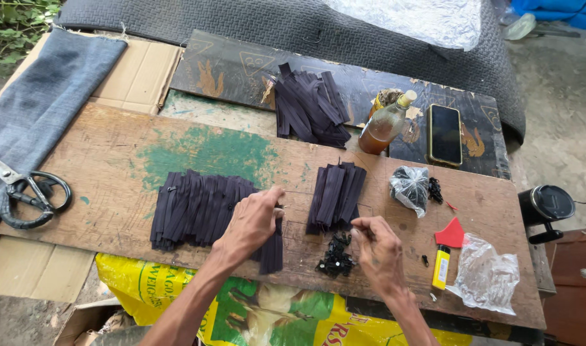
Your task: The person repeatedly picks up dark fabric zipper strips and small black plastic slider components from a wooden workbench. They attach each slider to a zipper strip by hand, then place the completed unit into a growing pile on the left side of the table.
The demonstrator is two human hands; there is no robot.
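Head view looked down on a worn wooden tabletop (pixel 113 160) and both of my hands were over the work. My left hand (pixel 251 221) was curled down onto the right end of a wide row of dark zipper strips (pixel 194 208), fingers pinching at one strip there. My right hand (pixel 377 247) hovered just beside a small heap of black sliders (pixel 336 256), thumb and forefinger pinched together; whether a slider sat between them, I could not tell.

A second bundle of strips (pixel 334 194) lay between the two hands, a third stack (pixel 309 106) further back near a bottle of amber liquid (pixel 382 125) and a phone (pixel 444 133).

My worry: the sliders were tiny and loose near the front edge, so a careless sweep of the right wrist could have scattered them off the board. Pulling one strip might also have dragged its neighbours out of line. A yellow lighter (pixel 441 266) and a plastic bag (pixel 485 272) lay close to the right forearm, easy to knock. Scissors (pixel 27 192) lay well apart, far left.
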